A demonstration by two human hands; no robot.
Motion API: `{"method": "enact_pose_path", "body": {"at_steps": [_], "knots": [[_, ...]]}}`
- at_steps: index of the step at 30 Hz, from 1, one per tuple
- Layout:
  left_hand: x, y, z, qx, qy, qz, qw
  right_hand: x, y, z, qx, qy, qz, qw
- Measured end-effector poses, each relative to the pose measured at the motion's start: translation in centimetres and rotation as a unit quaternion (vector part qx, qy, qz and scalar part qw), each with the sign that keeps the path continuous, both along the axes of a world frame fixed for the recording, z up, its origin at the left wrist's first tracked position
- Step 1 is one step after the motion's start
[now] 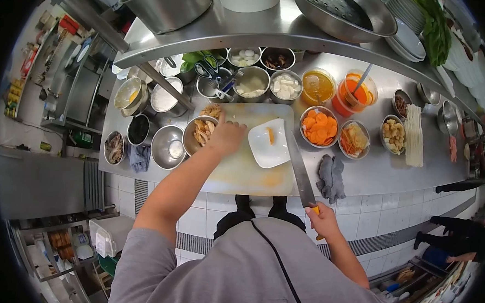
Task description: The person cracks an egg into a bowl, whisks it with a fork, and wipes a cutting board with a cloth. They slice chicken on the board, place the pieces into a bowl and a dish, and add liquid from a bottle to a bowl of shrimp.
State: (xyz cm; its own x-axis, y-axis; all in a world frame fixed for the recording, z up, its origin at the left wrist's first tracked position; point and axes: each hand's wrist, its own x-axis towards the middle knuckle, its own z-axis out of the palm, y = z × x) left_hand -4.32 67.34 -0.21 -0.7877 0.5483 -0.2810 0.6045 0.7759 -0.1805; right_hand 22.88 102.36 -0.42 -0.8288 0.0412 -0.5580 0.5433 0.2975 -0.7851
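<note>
My left hand is over the cutting board, with one finger stretched out beside a steel bowl of pale brownish pieces. Just past that finger lies a small heap of golden-brown food. My right hand grips the yellow handle of a large knife, whose long blade points away from me along the board's right edge. Between my hands, a white square dish on the board holds one orange-yellow strip.
Bowls of sliced carrots and shredded vegetables stand right of the knife, with a grey cloth nearer me. An empty-looking steel bowl is at left. Scissors rest in a container behind. A steel shelf overhangs the back.
</note>
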Motion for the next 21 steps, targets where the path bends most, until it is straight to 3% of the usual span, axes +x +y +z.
{"method": "enact_pose_path", "body": {"at_steps": [5, 7, 8, 10, 11, 13, 21], "knots": [[9.0, 0.9, -0.5, 0.062, -0.016, 0.035, 0.997, 0.2, -0.7, -0.7, 0.093, 0.022, 0.111, 0.989], [12.8, 0.8, 0.0, 0.285, -0.043, 0.178, 0.941, -0.4, -1.4, 0.6, 0.119, 0.026, 0.158, 0.980], [14.3, 0.3, -0.5, 0.285, -0.046, 0.183, 0.940, -0.7, -1.7, 1.2, 0.145, 0.032, 0.203, 0.968], [16.4, -1.2, -2.0, 0.507, -0.003, 0.276, 0.816, -1.1, -2.3, 1.5, 0.179, 0.061, 0.251, 0.949], [16.8, -1.7, -2.4, 0.509, -0.004, 0.282, 0.814, -1.2, -2.6, 1.7, 0.213, 0.096, 0.297, 0.926], [18.0, -2.7, -3.5, 0.515, 0.035, 0.153, 0.843, -1.4, -3.4, 2.1, 0.232, 0.112, 0.323, 0.911], [18.4, -1.9, -4.6, 0.521, 0.001, 0.186, 0.833, -2.2, -3.4, 5.9, 0.335, 0.123, 0.423, 0.833]]}}
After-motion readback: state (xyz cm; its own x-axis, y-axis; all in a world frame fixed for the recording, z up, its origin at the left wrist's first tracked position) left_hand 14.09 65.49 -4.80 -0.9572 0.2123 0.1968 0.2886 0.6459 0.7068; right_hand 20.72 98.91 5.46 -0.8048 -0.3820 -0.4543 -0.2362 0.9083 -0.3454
